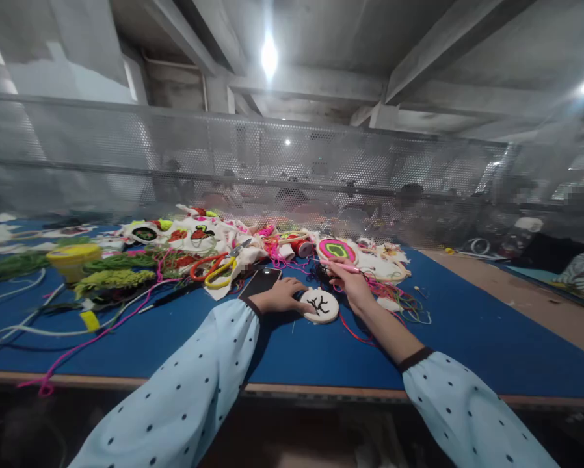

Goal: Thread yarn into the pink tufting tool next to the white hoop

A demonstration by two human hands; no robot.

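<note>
Left hand flat steadying hoop; right grip pinching pink tool.

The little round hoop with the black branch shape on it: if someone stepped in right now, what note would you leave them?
Left hand: flat on the table, fingers touching the small embroidery hoop.
Right hand: holds a pink punch needle above the hoop.
Hoop lies on the blue table, phone beside the left hand.
Done: a black branching figure on white cloth.
Left: the surrounding cloth is bare.
</note>
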